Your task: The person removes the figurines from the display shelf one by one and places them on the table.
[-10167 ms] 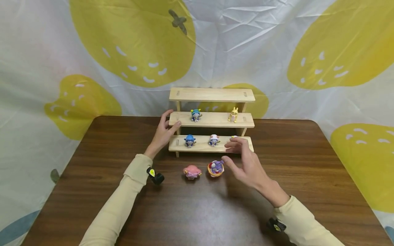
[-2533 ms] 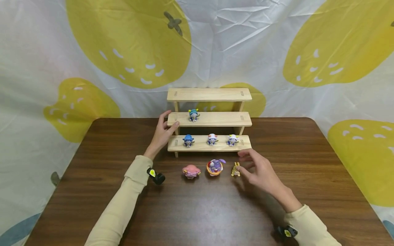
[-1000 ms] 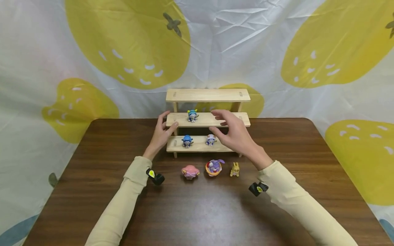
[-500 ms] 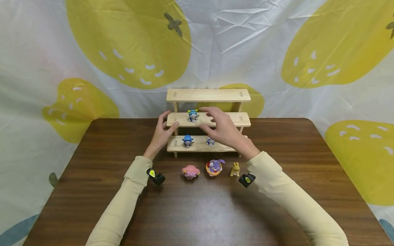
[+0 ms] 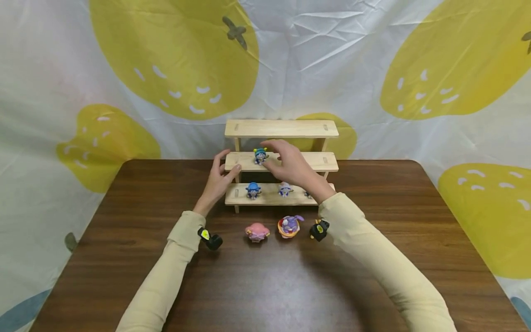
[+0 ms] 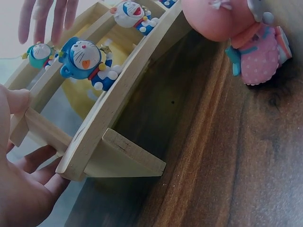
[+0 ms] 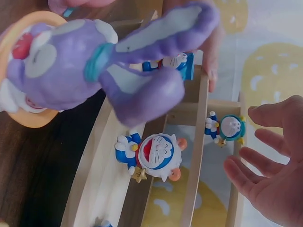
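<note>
My left hand [image 5: 217, 182] grips the left end of the three-tier wooden shelf [image 5: 290, 127], thumb over the middle board and other fingers behind. On that board sits a cat figurine in a teal hat [image 5: 260, 156]. My right hand [image 5: 288, 163] is just right of it, fingers bent around its sides; the right wrist view shows a gap between fingertips and figurine [image 7: 231, 127]. The bottom board bears a blue-hatted figurine [image 5: 253, 190], a white-hatted one with orange ears [image 5: 285, 189], and a third [image 5: 307, 194] mostly hidden by my right wrist.
In front of the shelf stand a pink figurine [image 5: 257, 232] and a purple rabbit figurine [image 5: 288, 226] in an orange-rimmed cup. A yellow rabbit figurine is mostly hidden behind the black wrist camera [image 5: 319, 229]. A fruit-patterned cloth [image 5: 282, 60] hangs behind the brown table [image 5: 265, 286].
The yellow rabbit figurine went from the middle board to the table, right of the purple one. My right hand then moved up and left to the teal-hatted figurine. My left hand stayed on the shelf.
</note>
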A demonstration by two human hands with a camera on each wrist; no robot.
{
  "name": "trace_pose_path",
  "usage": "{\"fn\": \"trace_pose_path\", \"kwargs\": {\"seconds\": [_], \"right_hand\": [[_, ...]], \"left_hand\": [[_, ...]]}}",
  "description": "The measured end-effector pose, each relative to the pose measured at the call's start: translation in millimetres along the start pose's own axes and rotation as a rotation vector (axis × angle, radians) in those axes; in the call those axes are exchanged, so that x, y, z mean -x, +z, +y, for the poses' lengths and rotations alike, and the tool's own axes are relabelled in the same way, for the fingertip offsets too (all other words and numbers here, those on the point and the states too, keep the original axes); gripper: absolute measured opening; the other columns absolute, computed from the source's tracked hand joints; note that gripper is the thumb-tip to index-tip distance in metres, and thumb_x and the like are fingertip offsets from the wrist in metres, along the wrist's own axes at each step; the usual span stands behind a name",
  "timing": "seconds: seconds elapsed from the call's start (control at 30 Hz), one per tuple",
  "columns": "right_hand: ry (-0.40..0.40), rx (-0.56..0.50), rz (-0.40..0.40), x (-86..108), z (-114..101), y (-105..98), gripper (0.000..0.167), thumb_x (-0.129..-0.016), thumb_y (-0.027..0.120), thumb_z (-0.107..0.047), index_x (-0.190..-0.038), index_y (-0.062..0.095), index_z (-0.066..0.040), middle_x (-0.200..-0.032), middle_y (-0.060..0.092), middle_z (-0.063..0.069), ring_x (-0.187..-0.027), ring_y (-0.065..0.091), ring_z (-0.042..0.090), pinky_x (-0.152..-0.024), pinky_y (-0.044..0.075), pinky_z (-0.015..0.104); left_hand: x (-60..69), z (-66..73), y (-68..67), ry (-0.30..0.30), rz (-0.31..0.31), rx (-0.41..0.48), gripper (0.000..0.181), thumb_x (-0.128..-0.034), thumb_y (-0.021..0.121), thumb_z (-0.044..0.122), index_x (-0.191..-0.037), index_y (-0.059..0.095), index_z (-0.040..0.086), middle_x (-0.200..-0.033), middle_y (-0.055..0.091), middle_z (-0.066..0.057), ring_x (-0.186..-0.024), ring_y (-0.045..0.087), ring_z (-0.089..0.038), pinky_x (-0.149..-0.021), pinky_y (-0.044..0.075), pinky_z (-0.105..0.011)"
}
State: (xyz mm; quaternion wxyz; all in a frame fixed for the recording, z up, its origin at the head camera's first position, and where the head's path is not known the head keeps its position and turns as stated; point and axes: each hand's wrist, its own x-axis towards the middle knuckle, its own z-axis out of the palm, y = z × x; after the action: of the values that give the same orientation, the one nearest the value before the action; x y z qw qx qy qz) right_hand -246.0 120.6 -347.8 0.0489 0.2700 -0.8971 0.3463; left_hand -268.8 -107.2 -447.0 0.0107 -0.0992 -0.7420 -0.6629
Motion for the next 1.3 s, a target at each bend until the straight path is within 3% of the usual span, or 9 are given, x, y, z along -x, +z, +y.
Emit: {"fn": "trace_pose_path", "kwargs": {"seconds": [0.23,0.47,0.77,1.3], "right_hand": [[0.004,0.049,-0.047,-7.0,1,3,0.049,-0.099,0.064,-0.012,-0.145,0.051,-0.005,-0.143,0.056,0.018,-0.127,0.056,0.037,-0.104,0.048,0.05],[0.008,0.092,-0.074,-12.0,2,6,0.043,-0.1,0.063,-0.01,-0.141,0.054,-0.003,-0.139,0.058,0.019,-0.119,0.061,0.035,-0.1,0.051,0.048],[-0.013,0.153,-0.029,-20.6,6,14,0.032,-0.1,0.061,-0.009,-0.132,0.06,-0.003,-0.128,0.065,0.019,-0.109,0.068,0.034,-0.092,0.056,0.043],[-0.047,0.095,-0.011,-8.0,-8,7,0.031,-0.101,0.062,-0.01,-0.131,0.06,-0.001,-0.128,0.065,0.018,-0.1,0.072,0.03,-0.082,0.059,0.037]], "left_hand": [[1.7,-0.3,4.1,0.005,-0.003,0.003,0.065,-0.104,0.058,0.016,-0.159,0.024,0.008,-0.128,0.058,-0.035,-0.117,0.057,-0.05,-0.095,0.048,-0.049],[0.1,-0.7,5.5,0.008,-0.004,0.009,0.064,-0.1038,0.058,0.015,-0.158,0.025,0.008,-0.127,0.059,-0.034,-0.117,0.057,-0.05,-0.093,0.049,-0.046],[-0.3,-1.3,4.3,0.006,0.003,0.008,0.063,-0.1039,0.057,0.015,-0.158,0.025,0.008,-0.127,0.059,-0.034,-0.117,0.058,-0.049,-0.094,0.049,-0.049],[-2.2,-1.0,4.3,0.001,0.007,0.009,0.063,-0.1035,0.058,0.014,-0.157,0.026,0.007,-0.127,0.06,-0.034,-0.117,0.057,-0.05,-0.095,0.048,-0.049]]}}
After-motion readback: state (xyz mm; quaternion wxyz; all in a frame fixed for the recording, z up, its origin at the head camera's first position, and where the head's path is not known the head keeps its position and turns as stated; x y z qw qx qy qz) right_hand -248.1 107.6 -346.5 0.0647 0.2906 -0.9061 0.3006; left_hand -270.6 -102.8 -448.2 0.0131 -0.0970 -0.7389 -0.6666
